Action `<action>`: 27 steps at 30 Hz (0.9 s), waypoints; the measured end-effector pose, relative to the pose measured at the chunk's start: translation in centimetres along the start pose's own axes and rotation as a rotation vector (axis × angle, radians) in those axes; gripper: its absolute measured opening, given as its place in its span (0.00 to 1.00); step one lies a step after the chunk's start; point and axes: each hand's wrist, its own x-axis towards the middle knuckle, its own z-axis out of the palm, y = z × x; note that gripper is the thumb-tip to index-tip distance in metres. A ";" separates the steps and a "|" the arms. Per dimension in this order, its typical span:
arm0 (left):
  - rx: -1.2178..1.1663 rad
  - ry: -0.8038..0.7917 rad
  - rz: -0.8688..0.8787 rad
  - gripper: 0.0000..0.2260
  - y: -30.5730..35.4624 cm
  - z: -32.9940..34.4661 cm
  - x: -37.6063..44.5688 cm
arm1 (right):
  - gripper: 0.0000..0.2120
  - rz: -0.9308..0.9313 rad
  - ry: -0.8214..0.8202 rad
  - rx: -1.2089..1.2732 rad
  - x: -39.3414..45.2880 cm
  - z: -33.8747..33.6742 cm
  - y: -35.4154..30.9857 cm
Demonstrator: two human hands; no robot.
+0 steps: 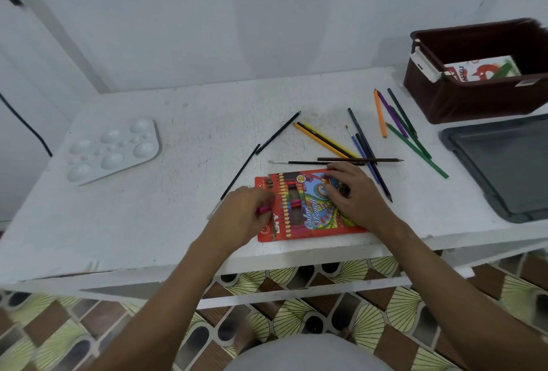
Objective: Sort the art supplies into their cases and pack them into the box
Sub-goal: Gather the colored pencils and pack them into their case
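While the red pencil case (pixel 308 206) lies flat near the front edge of the desk (pixel 166 198), a pink pencil (pixel 263 209) is pinched in the curled fingers of the left hand (pixel 241 215) at the case's open left end. The right hand (pixel 354 193) is pressed on the case's printed face, fingers spread and bent, so that the case is held steady.

Step in hand, as judged: the pencil is best fed in lengthwise, kept level and parallel with those already seated, the case being held down to prevent sliding.

Remaining loose items: yellow, orange, blue, brown, purple and green pencils (pixel 382 139) scattered behind and to the right of the case; thin brushes (pixel 314 162) among them and to the left. A white palette (pixel 114 150) is set toward the left edge. A brown box (pixel 474 104), with a printed packet inside, is placed at the back right corner; a grey lid (pixel 504 163) lies at the right edge. Nothing is seen blocking the case's opening.
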 end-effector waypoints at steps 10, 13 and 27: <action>0.123 0.044 -0.046 0.13 -2.3 0.1 -0.8 | 0.18 -0.015 0.008 -0.003 0.0 -0.1 0.1; 0.123 0.025 0.000 0.11 -1.8 0.0 0.0 | 0.19 -0.009 0.009 0.004 0.0 0.0 0.0; 0.018 0.048 -0.077 0.10 -2.3 0.1 0.1 | 0.14 -0.043 0.063 0.027 0.0 0.0 0.0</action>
